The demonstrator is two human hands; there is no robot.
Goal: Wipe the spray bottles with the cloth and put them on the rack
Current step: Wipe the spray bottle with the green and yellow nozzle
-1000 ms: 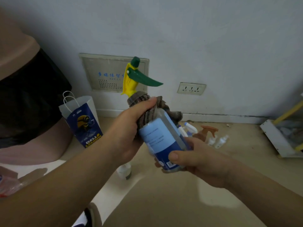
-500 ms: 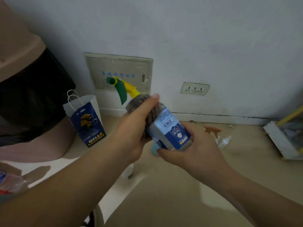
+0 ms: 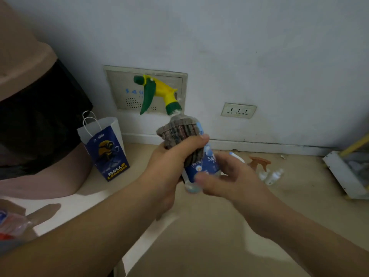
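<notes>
Head view shows the wiping step under way. The left hand (image 3: 171,164) clenches a brown striped cloth (image 3: 179,132) around the upper body of a blue-labelled spray bottle (image 3: 201,166). The bottle is held tilted in mid-air before the wall, its trigger head (image 3: 155,90) leaning far and left. The right hand (image 3: 235,180), blurred, grasps the bottle's base with its thumb across the label. Next, I judge, the lower body needs rubbing, then a carry to what looks like the rack (image 3: 343,176) at the right. Other small bottles (image 3: 275,175) lie on the floor near the wall.
</notes>
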